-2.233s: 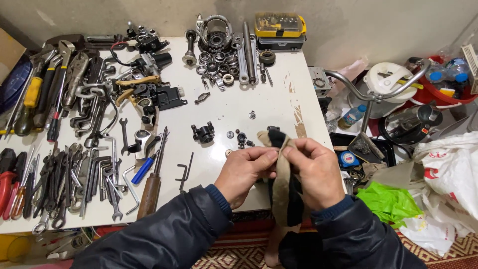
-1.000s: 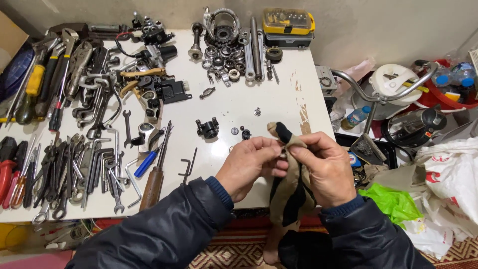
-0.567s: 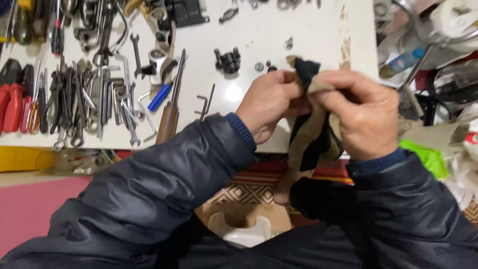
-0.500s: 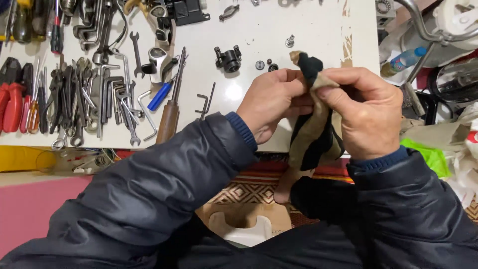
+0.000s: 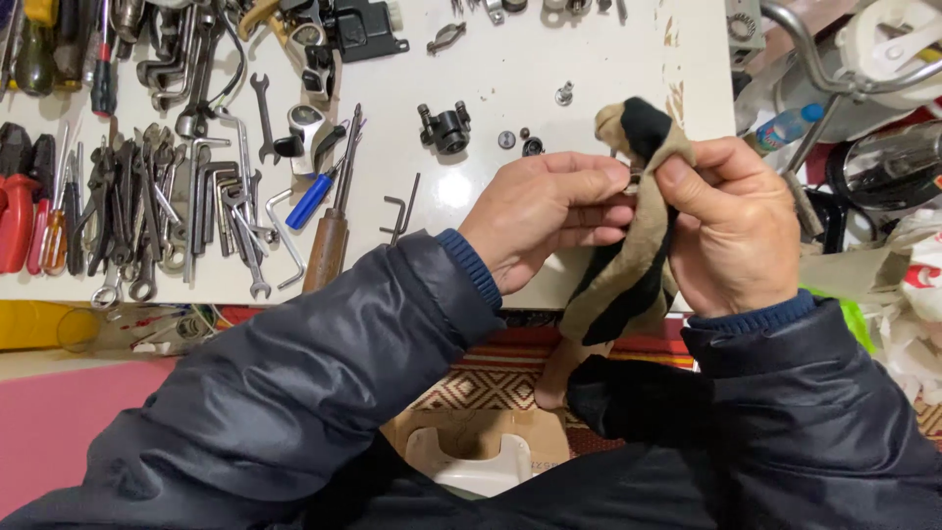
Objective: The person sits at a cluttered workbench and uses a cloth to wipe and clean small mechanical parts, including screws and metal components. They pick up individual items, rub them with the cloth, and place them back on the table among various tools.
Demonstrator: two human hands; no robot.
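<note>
A white table (image 5: 549, 59) is lying under spread-out wrenches (image 5: 147, 206) and a small black metal part (image 5: 446, 128). In front of its near edge, a tan and black rag (image 5: 628, 265) is hanging down, gripped by the right hand (image 5: 731, 231). The left hand (image 5: 549, 211) is pinching closed against the rag's upper fold, beside the right thumb; whatever sits between the fingertips is too small to tell.

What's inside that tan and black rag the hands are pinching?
Something small and metallic glints between the left hand and right hand, wrapped in the rag. The cloth and fingertips cover most of it, so its kind stays hidden.
</note>
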